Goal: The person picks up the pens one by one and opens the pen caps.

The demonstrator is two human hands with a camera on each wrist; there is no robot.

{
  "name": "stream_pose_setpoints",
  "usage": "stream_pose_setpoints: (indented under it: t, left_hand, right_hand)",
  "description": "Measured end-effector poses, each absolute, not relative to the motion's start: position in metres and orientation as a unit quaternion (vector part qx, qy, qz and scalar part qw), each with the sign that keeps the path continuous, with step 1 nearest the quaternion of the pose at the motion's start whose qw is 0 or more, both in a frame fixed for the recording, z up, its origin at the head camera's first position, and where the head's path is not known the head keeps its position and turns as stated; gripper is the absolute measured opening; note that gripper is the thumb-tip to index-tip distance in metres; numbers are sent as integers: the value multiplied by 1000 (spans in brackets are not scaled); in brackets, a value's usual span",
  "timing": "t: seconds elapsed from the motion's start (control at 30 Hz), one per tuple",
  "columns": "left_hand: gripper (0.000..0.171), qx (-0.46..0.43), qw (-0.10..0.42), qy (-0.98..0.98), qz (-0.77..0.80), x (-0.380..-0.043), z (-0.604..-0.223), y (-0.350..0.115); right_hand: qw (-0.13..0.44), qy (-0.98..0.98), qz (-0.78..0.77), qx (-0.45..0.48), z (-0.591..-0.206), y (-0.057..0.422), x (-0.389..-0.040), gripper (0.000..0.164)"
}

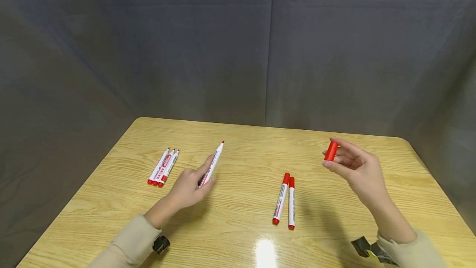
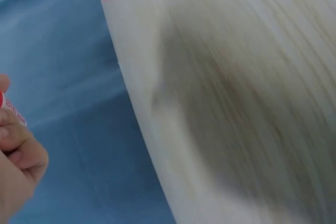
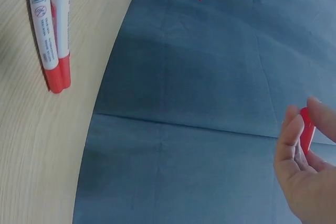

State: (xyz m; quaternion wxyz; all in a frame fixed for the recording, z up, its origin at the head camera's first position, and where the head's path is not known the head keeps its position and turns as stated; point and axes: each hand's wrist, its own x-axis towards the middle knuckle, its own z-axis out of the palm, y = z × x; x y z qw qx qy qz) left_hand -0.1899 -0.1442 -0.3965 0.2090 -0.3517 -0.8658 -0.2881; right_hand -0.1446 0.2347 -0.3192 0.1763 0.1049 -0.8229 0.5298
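Observation:
In the head view my left hand (image 1: 187, 187) grips an uncapped white marker (image 1: 213, 164), its red tip pointing up and away. My right hand (image 1: 362, 173) pinches a red marker cap (image 1: 331, 151) between thumb and fingers, above the right part of the table. The cap also shows in the right wrist view, where the red cap (image 3: 307, 129) sits between thumb and fingertips of the right hand (image 3: 304, 171). Only part of the left hand (image 2: 21, 161) is visible in the left wrist view, around the marker's end.
Three uncapped markers (image 1: 163, 168) lie side by side on the table's left. Two capped red markers (image 1: 281, 198) lie close together right of the middle. The wooden table (image 1: 238, 226) has rounded far corners, with a dark cloth (image 1: 201, 53) hanging behind it.

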Motion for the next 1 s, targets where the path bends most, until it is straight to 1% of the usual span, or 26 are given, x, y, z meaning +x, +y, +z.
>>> stream_pose_setpoints:
  t: [0.13,0.43,0.57,0.8,1.0]
  left_hand:
    - [56,-325,170,-875,-316,-195,-397,-156]
    - [57,-287,141,-898,-302,-213,-406,-184]
    - [56,-270,110,-914,-283,-218,-408,-198]
    - [58,-240,102,-928,-267,-222,-410,-223]
    - [59,-237,85,-925,-286,-226,-412,-241]
  right_hand:
    - [176,-830,519,103,-319,239,-143,53]
    - [168,-843,503,94,-316,249,-139,54]
    - [172,-851,487,97,-313,253,-136,54]
    - [183,-866,452,108,-307,261,-131,54]
    - [186,-869,446,111,-304,264,-131,54]
